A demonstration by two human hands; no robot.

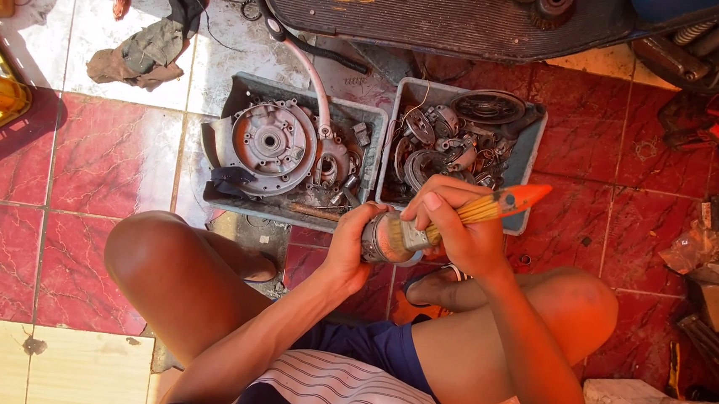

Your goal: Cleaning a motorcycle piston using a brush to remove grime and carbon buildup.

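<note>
The person sits low over a floor of red marbled tiles, knees wide apart. The left hand holds a round metal part between the knees, just in front of the near edge of the two trays; its grip is wrapped around the part from the side, fingers pressed on it. The right hand has its grip pinched on a paintbrush with an orange handle, and the pale bristles touch the part.

The part looks like a short, stiff cylinder of metal, probably rather heavy for its size and maybe greasy, so it could slip; I think the round side wall is the safest place to take it. The brush is light, with soft bristles and a smooth handle.

Further away, the left grey tray contains a round cast cover with holes, dull and dusty. The right grey tray is full of smaller metal pieces. A crumpled rag lies on the pale tiles near the far left corner of the floor.
</note>
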